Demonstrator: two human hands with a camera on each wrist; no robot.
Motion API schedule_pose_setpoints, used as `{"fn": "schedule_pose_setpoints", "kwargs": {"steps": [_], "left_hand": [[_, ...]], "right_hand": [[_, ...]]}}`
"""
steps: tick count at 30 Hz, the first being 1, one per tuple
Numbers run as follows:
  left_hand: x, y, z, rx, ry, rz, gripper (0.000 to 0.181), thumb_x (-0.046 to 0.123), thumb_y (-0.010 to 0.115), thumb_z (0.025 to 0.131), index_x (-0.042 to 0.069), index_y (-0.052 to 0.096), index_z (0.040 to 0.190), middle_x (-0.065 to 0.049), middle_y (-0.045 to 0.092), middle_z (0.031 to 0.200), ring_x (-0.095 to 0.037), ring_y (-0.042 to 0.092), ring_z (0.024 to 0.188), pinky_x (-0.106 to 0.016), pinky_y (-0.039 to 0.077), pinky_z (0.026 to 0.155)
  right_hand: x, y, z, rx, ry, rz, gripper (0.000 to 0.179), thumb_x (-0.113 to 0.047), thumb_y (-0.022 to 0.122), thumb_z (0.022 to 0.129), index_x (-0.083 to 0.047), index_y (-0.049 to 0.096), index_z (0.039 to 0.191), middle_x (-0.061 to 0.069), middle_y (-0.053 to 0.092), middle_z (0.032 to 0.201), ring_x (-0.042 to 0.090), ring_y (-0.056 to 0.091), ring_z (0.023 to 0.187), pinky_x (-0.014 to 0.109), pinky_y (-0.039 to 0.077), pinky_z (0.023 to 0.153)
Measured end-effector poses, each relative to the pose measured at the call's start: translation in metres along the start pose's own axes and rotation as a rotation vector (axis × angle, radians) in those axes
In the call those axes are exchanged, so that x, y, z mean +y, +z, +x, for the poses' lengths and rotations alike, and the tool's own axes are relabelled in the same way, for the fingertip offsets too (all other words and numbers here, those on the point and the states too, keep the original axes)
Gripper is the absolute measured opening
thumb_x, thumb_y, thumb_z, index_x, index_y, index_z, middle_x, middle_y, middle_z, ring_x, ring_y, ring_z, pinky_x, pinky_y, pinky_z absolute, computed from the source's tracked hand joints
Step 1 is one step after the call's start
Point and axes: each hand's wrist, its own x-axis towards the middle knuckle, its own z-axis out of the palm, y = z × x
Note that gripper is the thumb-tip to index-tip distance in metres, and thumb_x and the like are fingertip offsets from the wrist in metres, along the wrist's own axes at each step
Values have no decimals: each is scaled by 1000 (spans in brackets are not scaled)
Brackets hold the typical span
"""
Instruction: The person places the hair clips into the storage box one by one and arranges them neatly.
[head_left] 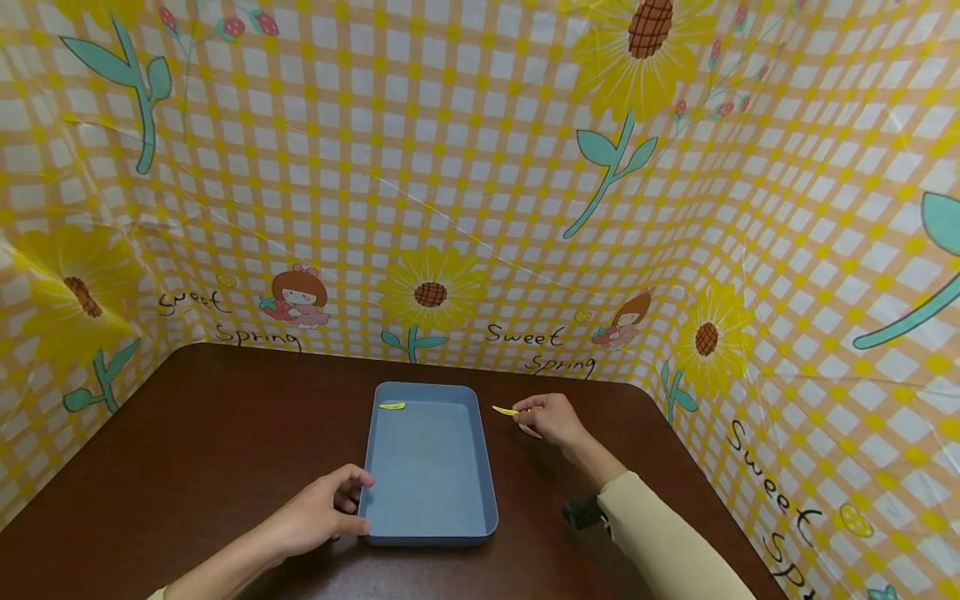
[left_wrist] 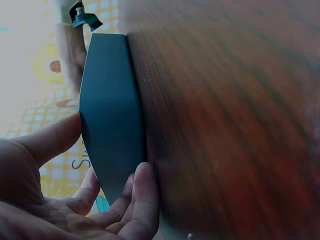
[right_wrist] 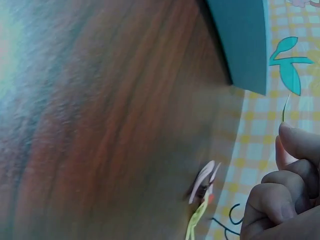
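A shallow blue-grey tray (head_left: 427,467) lies on the table. My left hand (head_left: 318,510) grips its near left side; in the left wrist view, fingers touch the tray's outer wall (left_wrist: 112,110). Inside the tray, near the far left corner, lies a slim yellow hair clip (head_left: 392,407). Right of the tray, my right hand (head_left: 553,421) pinches another yellow hair clip (head_left: 504,411) between thumb and finger, seen edge-on in the right wrist view. Below that hand are a pink hair clip (right_wrist: 202,181) and a yellow one (right_wrist: 196,220), partly hidden in the head view.
The dark brown wooden table (head_left: 247,433) spreads around the tray. A checked cloth (head_left: 480,192) with sunflowers stands as a wall behind and at both sides. A dark strap mount (head_left: 581,512) sits by the right sleeve.
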Motion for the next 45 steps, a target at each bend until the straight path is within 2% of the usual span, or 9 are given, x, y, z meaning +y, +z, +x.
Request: {"fn": "schedule_pose_setpoints", "kwargs": {"steps": [5, 13, 21, 28, 31, 35, 38, 42, 45], "left_hand": [[0, 1, 0, -5, -4, -9, 50, 8, 79, 83, 2, 54, 126, -15, 52, 111, -25, 50, 95, -39, 46, 64], [-2, 2, 0, 12, -9, -22, 51, 7, 80, 82, 3, 54, 126, -14, 52, 110, -25, 49, 94, -38, 46, 64], [-3, 2, 1, 16, -9, -17, 51, 7, 80, 82, 3, 55, 125, -15, 53, 111, -26, 50, 94, -38, 47, 64], [-2, 1, 0, 14, -10, -12, 51, 7, 81, 81, 3, 55, 125, -15, 54, 111, -26, 50, 95, -38, 48, 65], [-3, 1, 0, 21, -12, -10, 52, 7, 82, 81, 4, 55, 125, -15, 54, 111, -26, 51, 95, -38, 48, 65], [-5, 1, 0, 21, -21, -14, 52, 7, 82, 81, 4, 55, 125, -14, 54, 111, -26, 51, 96, -38, 48, 64], [-5, 1, -1, 19, -25, -20, 51, 6, 81, 81, 4, 55, 125, -14, 53, 111, -26, 51, 96, -38, 48, 64], [-3, 1, 0, 20, -18, -17, 51, 7, 82, 80, 4, 55, 124, -14, 53, 110, -26, 50, 95, -38, 47, 63], [-3, 1, 0, 27, -14, -13, 51, 8, 82, 80, 5, 56, 124, -14, 54, 110, -25, 51, 95, -38, 47, 63]], "right_hand": [[-6, 3, 0, -6, 3, 36, 18, -11, 72, 91, 0, 73, 106, 19, 72, 102, 31, 68, 86, 40, 59, 75], [-19, 7, 4, -54, -20, 53, 20, -14, 73, 92, -4, 73, 109, 14, 71, 97, 10, 37, 46, 32, 48, 54], [-30, 11, 7, -66, -24, 15, 21, -19, 72, 92, -9, 74, 111, 10, 67, 104, 13, 39, 54, 32, 42, 49], [-40, 16, 11, -58, -14, -6, 18, -21, 72, 92, -12, 75, 108, -1, 49, 57, 11, 26, 41, 32, 32, 41], [-42, 19, 14, -57, -43, -30, 17, -21, 72, 92, -13, 76, 107, -6, 38, 52, 13, 23, 42, 31, 31, 43], [-45, 24, 16, -55, -108, -92, 16, -21, 72, 93, -13, 76, 107, -9, 64, 82, 9, 46, 65, 32, 47, 67], [-48, 26, 18, -66, -135, -105, 18, -20, 72, 93, -11, 76, 108, 5, 74, 97, 9, 46, 70, 34, 48, 79], [-54, 29, 20, -87, -112, -50, 19, -17, 71, 94, -8, 74, 110, 7, 65, 63, 12, 23, 47, 31, 34, 52], [-59, 32, 22, -101, -97, -15, 20, -17, 71, 94, -8, 74, 111, -7, 46, 51, 9, 18, 41, 29, 24, 45]]}}
